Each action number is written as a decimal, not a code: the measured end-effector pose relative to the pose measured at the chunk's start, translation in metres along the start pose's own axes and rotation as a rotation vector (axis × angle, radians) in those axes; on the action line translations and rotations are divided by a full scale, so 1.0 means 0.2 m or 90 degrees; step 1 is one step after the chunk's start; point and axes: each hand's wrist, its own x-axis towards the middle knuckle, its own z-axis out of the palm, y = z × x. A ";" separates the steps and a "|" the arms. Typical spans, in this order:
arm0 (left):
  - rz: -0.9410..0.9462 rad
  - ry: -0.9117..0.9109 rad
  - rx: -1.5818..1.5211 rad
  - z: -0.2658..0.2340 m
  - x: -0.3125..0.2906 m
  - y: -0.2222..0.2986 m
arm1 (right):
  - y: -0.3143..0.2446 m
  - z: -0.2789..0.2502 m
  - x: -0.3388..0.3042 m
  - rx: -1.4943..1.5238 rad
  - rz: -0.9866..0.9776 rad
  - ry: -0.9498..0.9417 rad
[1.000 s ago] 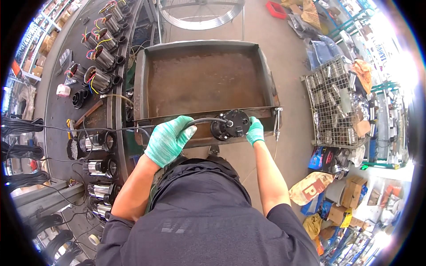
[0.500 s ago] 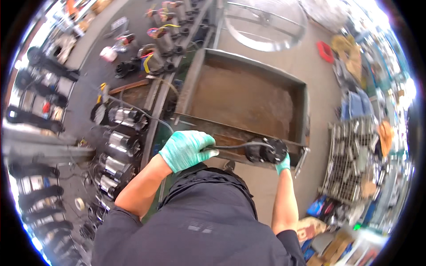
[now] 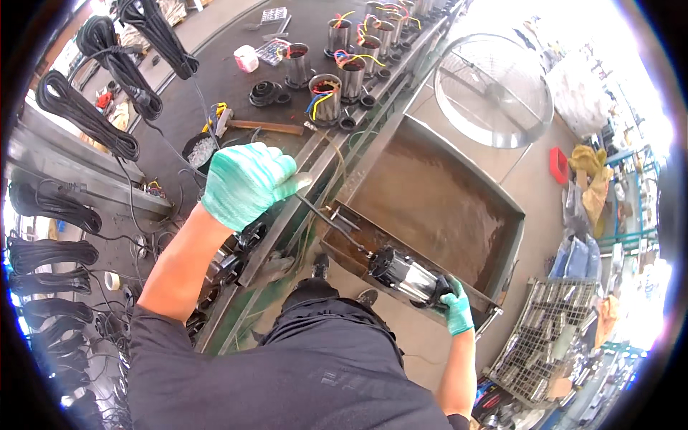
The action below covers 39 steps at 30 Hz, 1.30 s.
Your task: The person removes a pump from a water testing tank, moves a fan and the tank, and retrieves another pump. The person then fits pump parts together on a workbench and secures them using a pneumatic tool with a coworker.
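Left hand [image 3: 249, 183] pinches cable [image 3: 328, 221]; right hand [image 3: 457, 309] grips motor [image 3: 410, 276], right end; motor seems closed, cabled; far-left casings [image 3: 328, 113] stand open, wires [image 3: 321, 99] protruding

The motor [image 3: 410, 278] is showing glossy metal; the tray [image 3: 464, 173], dull metal. Along the workbench [image 3: 208, 86] edge, smooth metal cylinders [image 3: 327, 110] are gleaming.

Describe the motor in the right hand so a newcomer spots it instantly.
Find the large brown-bottomed tray. At its near side, the gloved right hand grips one black end of the silver motor. Unlike the open cylinders on the bench, it has a black cable running to the left hand.
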 end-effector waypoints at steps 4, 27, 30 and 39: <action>-0.074 0.035 0.048 -0.01 0.01 -0.22 | -0.28 0.35 -0.08 -0.082 0.050 0.076; -0.635 0.074 -0.430 0.41 -0.37 -1.04 | -0.43 2.43 1.06 -0.275 -0.088 -0.071; -0.615 0.045 -0.394 0.40 -0.44 -1.04 | -0.43 2.37 1.14 -0.326 -0.115 -0.124; -0.518 -0.046 -0.180 0.48 -0.60 -0.81 | -0.45 1.77 0.85 -0.439 -0.327 -0.157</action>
